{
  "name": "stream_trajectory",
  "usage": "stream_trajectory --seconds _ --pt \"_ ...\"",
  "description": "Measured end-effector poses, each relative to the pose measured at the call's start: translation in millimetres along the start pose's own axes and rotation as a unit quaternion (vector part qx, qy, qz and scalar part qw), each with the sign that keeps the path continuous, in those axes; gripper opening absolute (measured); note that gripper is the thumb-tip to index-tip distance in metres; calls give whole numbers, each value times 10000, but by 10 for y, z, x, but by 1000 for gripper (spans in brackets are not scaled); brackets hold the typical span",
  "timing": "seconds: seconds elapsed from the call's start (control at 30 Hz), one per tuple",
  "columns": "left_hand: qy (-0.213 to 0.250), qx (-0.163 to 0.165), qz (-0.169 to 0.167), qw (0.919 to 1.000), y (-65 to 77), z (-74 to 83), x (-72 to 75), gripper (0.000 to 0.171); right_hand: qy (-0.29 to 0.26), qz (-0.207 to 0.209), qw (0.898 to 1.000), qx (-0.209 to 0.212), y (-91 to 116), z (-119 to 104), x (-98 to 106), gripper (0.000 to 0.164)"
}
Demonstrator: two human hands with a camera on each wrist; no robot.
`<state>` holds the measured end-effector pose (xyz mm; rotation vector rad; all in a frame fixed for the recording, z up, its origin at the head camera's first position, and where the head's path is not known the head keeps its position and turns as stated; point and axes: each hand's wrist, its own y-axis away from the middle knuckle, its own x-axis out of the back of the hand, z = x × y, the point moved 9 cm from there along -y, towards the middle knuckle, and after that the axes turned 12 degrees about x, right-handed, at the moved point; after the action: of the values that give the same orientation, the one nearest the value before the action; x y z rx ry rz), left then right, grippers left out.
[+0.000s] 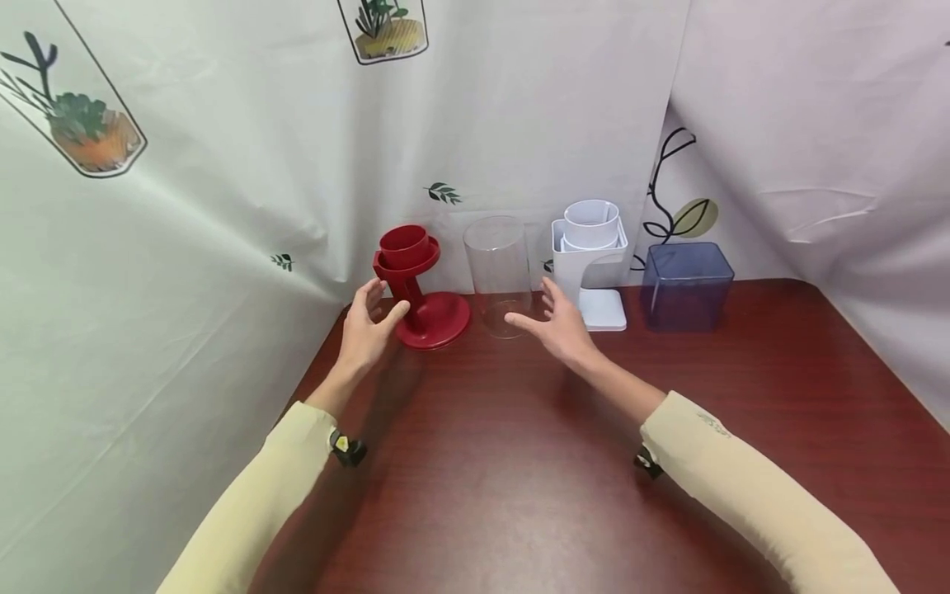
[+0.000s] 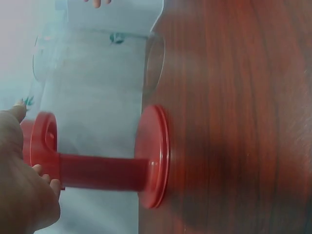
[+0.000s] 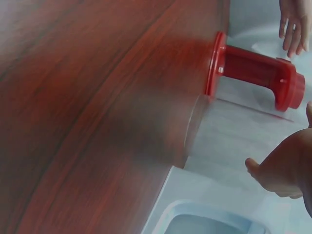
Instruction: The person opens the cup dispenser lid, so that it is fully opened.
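My left hand [image 1: 365,328] reaches up beside a red stand [image 1: 438,320], its thumb and fingers spread apart. The stand has a round base, a post and a ring with a red cup [image 1: 405,247] in it. In the left wrist view, that hand's fingers overlap the stand's upper part. A clear, tall cylinder [image 1: 496,268] stands right of the red stand. My right hand [image 1: 566,332], also with fingers spread, is in front of the cylinder's right side and a white stand [image 1: 570,268]. A white round cup [image 1: 592,223] sits in the top of that stand. Neither hand grips anything.
A see-through blue box [image 1: 686,289] stands right of the white stand. All these things line the back edge of a dark red wooden table [image 1: 505,462]. A pale curtain [image 1: 260,148] with plant drawings hangs close behind and along the left side.
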<state>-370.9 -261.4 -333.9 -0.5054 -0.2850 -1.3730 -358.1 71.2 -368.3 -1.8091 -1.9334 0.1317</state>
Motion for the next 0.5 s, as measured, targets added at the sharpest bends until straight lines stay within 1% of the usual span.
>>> stream_trajectory --seconds 0.2,0.5 --pt "216 -143 -245 9994 110 84 -121 85 -301 239 9990 218 119 -26 287 102" --pt "350 -110 -617 9974 315 162 -312 87 -363 388 9984 178 415 43 709 99"
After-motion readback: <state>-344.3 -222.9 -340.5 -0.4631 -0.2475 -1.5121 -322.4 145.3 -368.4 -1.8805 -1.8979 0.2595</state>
